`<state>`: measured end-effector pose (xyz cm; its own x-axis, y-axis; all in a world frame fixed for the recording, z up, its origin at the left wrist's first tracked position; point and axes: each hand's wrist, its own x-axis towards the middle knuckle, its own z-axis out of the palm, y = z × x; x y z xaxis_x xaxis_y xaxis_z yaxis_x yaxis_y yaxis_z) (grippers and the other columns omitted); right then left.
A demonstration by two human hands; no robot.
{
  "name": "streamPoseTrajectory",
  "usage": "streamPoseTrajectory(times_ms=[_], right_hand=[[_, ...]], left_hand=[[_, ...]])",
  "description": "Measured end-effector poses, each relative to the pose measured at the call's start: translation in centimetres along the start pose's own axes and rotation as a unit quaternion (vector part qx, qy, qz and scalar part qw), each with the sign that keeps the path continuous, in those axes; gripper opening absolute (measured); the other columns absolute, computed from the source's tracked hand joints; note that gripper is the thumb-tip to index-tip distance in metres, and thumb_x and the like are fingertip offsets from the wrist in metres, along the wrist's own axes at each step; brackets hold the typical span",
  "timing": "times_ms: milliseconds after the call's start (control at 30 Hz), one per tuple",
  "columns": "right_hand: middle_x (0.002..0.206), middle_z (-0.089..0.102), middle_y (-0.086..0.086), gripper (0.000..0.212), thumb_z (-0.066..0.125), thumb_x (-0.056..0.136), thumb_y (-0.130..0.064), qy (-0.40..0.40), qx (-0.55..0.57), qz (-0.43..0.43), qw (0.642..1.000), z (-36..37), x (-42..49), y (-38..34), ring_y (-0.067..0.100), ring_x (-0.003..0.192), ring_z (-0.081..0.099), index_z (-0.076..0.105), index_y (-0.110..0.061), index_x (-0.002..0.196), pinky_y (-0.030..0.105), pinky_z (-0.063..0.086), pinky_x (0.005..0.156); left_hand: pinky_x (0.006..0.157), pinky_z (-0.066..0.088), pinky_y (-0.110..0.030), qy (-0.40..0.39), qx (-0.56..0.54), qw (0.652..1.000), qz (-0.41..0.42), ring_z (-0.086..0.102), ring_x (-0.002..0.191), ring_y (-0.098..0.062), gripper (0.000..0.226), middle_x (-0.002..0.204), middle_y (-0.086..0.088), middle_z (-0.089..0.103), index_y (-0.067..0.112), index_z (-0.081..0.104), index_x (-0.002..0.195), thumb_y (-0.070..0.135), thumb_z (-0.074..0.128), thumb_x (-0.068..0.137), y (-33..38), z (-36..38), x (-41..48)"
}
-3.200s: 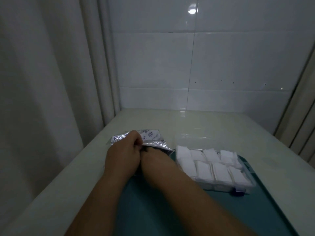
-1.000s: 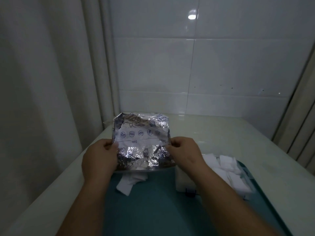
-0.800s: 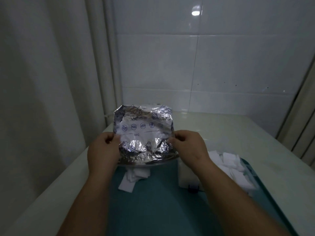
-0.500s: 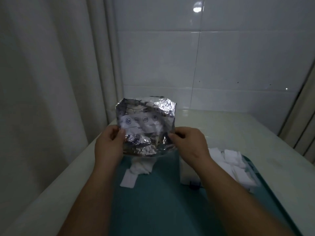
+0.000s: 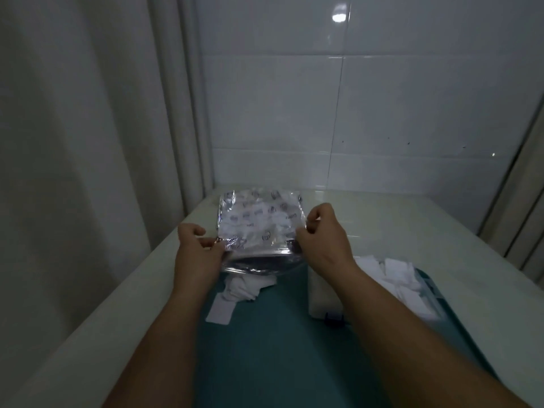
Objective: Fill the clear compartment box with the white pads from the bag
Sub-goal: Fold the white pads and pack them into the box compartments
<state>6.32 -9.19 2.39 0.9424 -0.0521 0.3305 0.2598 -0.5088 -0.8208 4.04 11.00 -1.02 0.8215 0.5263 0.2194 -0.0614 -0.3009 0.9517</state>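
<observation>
I hold a crinkled silver foil bag (image 5: 259, 228) upside down above the teal tray, its mouth facing down. My left hand (image 5: 197, 254) pinches its left edge and my right hand (image 5: 322, 240) pinches its right edge. A heap of white pads (image 5: 244, 287) lies on the tray right under the mouth, with one flat pad (image 5: 220, 312) nearer to me. The clear compartment box (image 5: 321, 301) stands on the tray at the right, stuffed with white pads (image 5: 394, 275); my right forearm hides part of it.
The teal tray (image 5: 279, 348) sits on a pale table (image 5: 412, 231) in a corner. A white curtain (image 5: 73, 172) hangs on the left, a tiled wall stands behind, and another curtain (image 5: 527, 201) hangs at the far right.
Both hands lifted the bag off the table, turned its mouth down and shook it; white pads dropped onto the tray. The bag is now lower and tilted away from me.
</observation>
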Motion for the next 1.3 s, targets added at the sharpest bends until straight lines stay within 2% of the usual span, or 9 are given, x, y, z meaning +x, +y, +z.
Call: streamPoseTrajectory(times_ms=[133, 200, 367, 500, 600, 767, 900, 1100, 1300], right_hand=[[0.096, 0.058, 0.001, 0.018, 0.051, 0.092, -0.012, -0.048, -0.032, -0.015, 0.998, 0.2, 0.1, 0.4, 0.020, 0.083, 0.059, 0.045, -0.020, 0.107, 0.030, 0.045, 0.064], [0.103, 0.059, 0.001, 0.022, 0.052, 0.094, -0.016, -0.061, -0.046, -0.017, 0.997, 0.3, 0.3, 0.6, 0.019, 0.087, 0.058, 0.050, -0.022, 0.116, 0.028, 0.044, 0.067], [0.124, 0.060, 0.007, 0.036, 0.049, 0.097, -0.026, -0.097, -0.151, -0.037, 0.983, 0.8, 0.9, 0.7, 0.026, 0.105, 0.058, 0.047, -0.025, 0.133, 0.036, 0.047, 0.089], [0.136, 0.050, 0.002, 0.037, 0.044, 0.096, -0.041, -0.170, -0.345, -0.040, 0.922, 1.4, 0.9, 0.7, 0.029, 0.121, 0.047, 0.050, -0.033, 0.131, 0.043, 0.034, 0.099], [0.144, 0.039, 0.004, 0.037, 0.041, 0.096, -0.046, -0.166, -0.407, -0.048, 0.897, 1.4, 0.7, 0.9, 0.031, 0.129, 0.037, 0.051, -0.038, 0.131, 0.047, 0.028, 0.104], [0.145, 0.040, 0.004, 0.039, 0.033, 0.099, -0.046, -0.182, -0.384, -0.047, 0.904, 1.6, 0.3, 0.9, 0.030, 0.129, 0.037, 0.048, -0.040, 0.135, 0.046, 0.028, 0.105], [0.154, 0.031, 0.003, 0.039, 0.035, 0.100, -0.045, -0.105, -0.320, -0.051, 0.940, 0.9, -0.2, 0.7, 0.029, 0.135, 0.033, 0.048, -0.038, 0.136, 0.044, 0.025, 0.110], [0.127, 0.057, -0.006, 0.026, 0.051, 0.095, -0.032, -0.012, -0.190, -0.087, 0.978, -2.4, -2.5, 1.0, 0.016, 0.116, 0.050, 0.062, -0.027, 0.119, 0.033, 0.037, 0.101], [0.094, 0.060, -0.018, 0.010, 0.057, 0.092, -0.030, -0.015, -0.160, -0.063, 0.985, -6.3, -4.5, 2.0, 0.003, 0.093, 0.056, 0.065, -0.032, 0.097, 0.020, 0.038, 0.081]], left_hand=[[0.062, 0.038, -0.030, 0.033, 0.044, 0.998, 0.035, 0.055, 0.073, -0.021, 0.020, 0.082, -0.009, 0.065, 0.008, 0.054, 0.081, 0.017, 0.071, 0.082, -0.1, 0.0, 0.0], [0.068, 0.042, -0.028, 0.020, 0.022, 0.998, 0.046, 0.060, 0.082, -0.017, 0.008, 0.090, -0.004, 0.067, 0.012, 0.062, 0.089, 0.015, 0.069, 0.085, 0.2, 0.0, 0.0], [0.074, 0.046, -0.013, -0.120, -0.056, 0.991, 0.035, 0.061, 0.086, 0.003, 0.033, 0.100, 0.015, 0.067, 0.029, 0.063, 0.110, 0.004, 0.059, 0.090, 0.9, 0.6, -0.8], [0.085, 0.047, -0.028, -0.149, 0.083, 0.984, 0.044, 0.063, 0.094, -0.011, 0.029, 0.100, 0.008, 0.068, 0.025, 0.066, 0.103, 0.006, 0.053, 0.085, -0.7, 0.7, 0.1], [0.079, 0.047, -0.033, -0.143, 0.197, 0.969, 0.034, 0.062, 0.087, -0.022, 0.019, 0.090, -0.001, 0.067, 0.016, 0.066, 0.091, 0.008, 0.052, 0.080, -1.4, 0.6, 0.6], [0.085, 0.046, -0.033, -0.131, 0.219, 0.967, 0.025, 0.061, 0.097, -0.026, 0.021, 0.100, -0.002, 0.066, 0.014, 0.068, 0.094, 0.016, 0.049, 0.084, -1.4, 0.5, 0.6], [0.096, 0.045, -0.038, -0.074, 0.247, 0.965, 0.044, 0.056, 0.110, -0.026, 0.023, 0.120, -0.004, 0.060, 0.029, 0.065, 0.111, 0.027, 0.053, 0.091, -1.0, 0.0, 0.6], [0.060, 0.039, -0.028, -0.087, 0.349, 0.929, 0.087, 0.057, 0.072, -0.016, 0.009, 0.079, 0.004, 0.061, 0.025, 0.058, 0.072, 0.029, 0.058, 0.080, 1.6, -0.7, -1.5], [0.062, 0.036, -0.027, -0.123, 0.469, 0.869, 0.101, 0.060, 0.083, -0.017, 0.032, 0.087, 0.004, 0.063, 0.024, 0.062, 0.082, 0.055, 0.061, 0.073, 1.3, -0.1, -2.2]])
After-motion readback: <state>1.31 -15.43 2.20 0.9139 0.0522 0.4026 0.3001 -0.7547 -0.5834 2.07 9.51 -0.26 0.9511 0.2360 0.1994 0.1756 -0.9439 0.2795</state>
